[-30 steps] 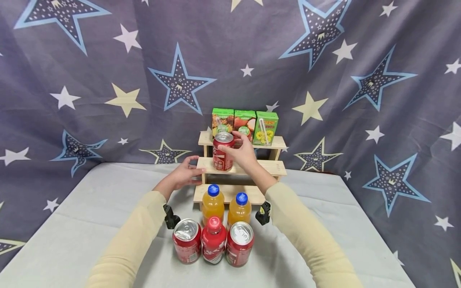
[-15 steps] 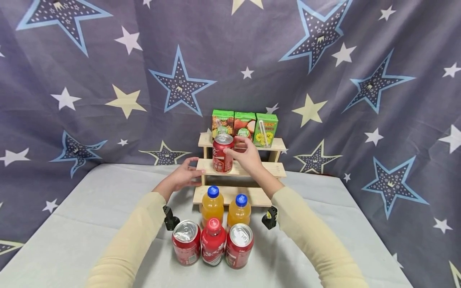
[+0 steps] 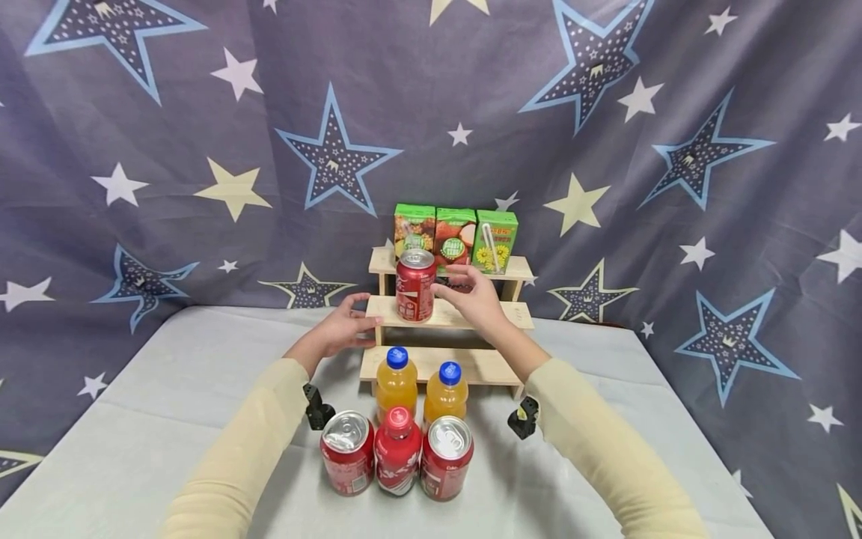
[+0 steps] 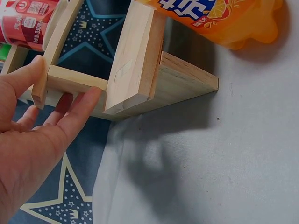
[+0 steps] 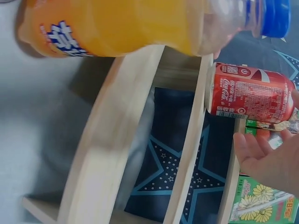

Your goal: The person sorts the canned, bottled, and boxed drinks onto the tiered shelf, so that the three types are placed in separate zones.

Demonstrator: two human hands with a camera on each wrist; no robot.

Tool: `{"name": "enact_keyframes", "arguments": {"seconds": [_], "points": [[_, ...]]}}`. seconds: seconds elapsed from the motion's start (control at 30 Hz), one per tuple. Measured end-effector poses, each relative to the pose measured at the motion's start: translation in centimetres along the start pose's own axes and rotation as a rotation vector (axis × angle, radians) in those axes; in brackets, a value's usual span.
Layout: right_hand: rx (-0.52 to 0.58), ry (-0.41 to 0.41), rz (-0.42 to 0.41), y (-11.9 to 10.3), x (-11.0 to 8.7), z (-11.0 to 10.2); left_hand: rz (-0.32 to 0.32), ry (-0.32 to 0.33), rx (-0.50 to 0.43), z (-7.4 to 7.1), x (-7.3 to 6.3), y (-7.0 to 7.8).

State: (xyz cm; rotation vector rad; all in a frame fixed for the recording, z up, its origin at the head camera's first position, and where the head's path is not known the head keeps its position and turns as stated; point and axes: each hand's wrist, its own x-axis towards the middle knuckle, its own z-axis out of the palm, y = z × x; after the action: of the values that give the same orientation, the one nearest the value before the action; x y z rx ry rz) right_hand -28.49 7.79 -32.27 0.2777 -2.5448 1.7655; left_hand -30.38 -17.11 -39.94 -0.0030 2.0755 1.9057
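The upper red can seems heavy and slick (it might dent): hold its middle. Left hand grips the shelf; right hand hangs loose.

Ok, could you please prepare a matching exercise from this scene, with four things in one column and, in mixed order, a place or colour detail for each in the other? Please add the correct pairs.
Things
1. Three green-topped rectangular cardboard cartons
2. Red cylindrical metal can near the right hand
3. Red bottle with a red cap
4. Two clear bottles of orange drink

Details
A. Closed with blue caps
B. On the top tier of the pale wooden stand
C. Between two red, silver-topped cans
D. On the middle tier

Pairs: 1-B, 2-D, 3-C, 4-A
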Motion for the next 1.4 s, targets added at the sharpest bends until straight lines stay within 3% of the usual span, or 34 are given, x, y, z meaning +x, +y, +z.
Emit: {"name": "enact_keyframes", "arguments": {"seconds": [0.67, 1.4], "points": [[-0.015, -0.063, -0.005, 1.2, -3.3, -1.7, -0.01, 0.012, 0.011, -0.2, -0.1, 0.4], [-0.066, -0.137, -0.054, 3.9, -8.4, -4.0, -0.02, 0.014, 0.009, 0.1, -0.3, 0.3]]}}
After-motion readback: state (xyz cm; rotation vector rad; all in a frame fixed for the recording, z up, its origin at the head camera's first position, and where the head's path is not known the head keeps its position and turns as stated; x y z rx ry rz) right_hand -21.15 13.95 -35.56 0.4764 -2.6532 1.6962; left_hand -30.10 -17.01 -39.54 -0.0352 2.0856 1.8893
